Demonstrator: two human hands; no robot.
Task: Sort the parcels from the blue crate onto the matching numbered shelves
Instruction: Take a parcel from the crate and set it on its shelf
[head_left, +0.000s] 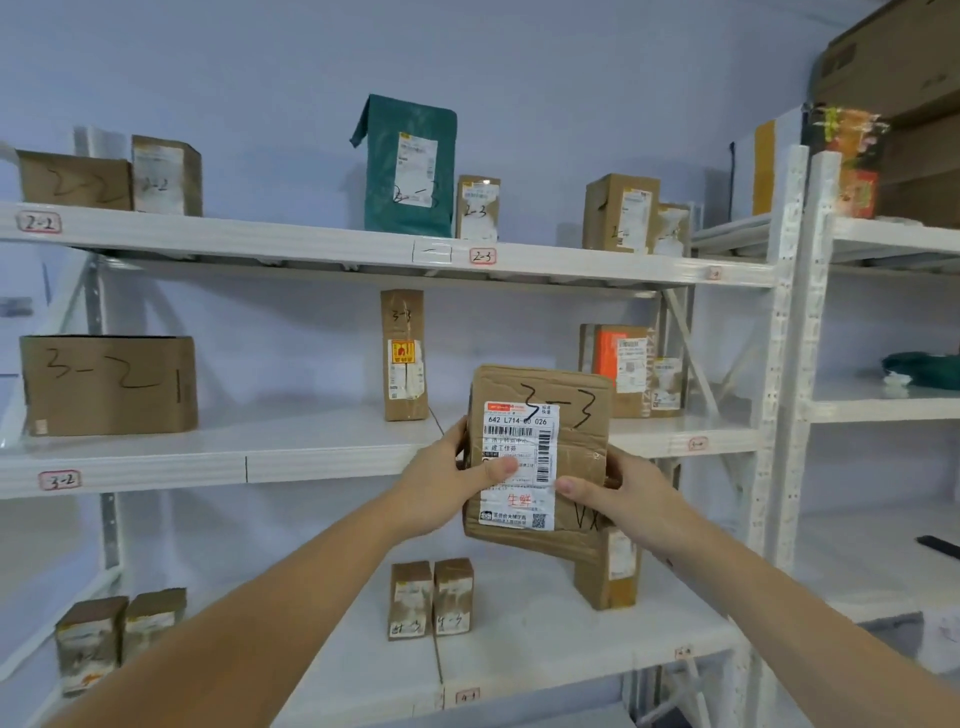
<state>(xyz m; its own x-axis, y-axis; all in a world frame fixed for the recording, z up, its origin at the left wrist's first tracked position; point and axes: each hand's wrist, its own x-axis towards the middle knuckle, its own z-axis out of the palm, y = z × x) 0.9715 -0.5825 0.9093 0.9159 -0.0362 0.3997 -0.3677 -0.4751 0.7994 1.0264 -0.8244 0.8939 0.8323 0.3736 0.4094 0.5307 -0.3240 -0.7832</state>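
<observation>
Parcel (540, 457), a flat brown cardboard packet with "3-3" written in black marker near its top right corner and a white shipping label on its front, is held upright in the air by both hands in front of the white shelves (332, 447). It sits level with the front edge of the middle shelf, just right of a tall narrow box (404, 356) that also bears "3-3". The left hand (441, 483) grips the packet's left edge, its thumb lying flat across the label and the other fingers (460, 439) curled round behind. The right hand (618, 493) grips the lower right edge, thumb pressed on the front by the label's corner, the remaining fingers hidden behind the cardboard. The packet tilts slightly, its top leaning to the right.

On the same shelf, far left, stands a wide box (109, 384) marked "3-2" above a red-framed tag (60, 479) reading "3-2". The upper shelf carries a green bag (408, 166) marked "2-3" and a tag (482, 255) with the same number. Two small boxes (431, 597) stand side by side on the lower shelf below the packet.
</observation>
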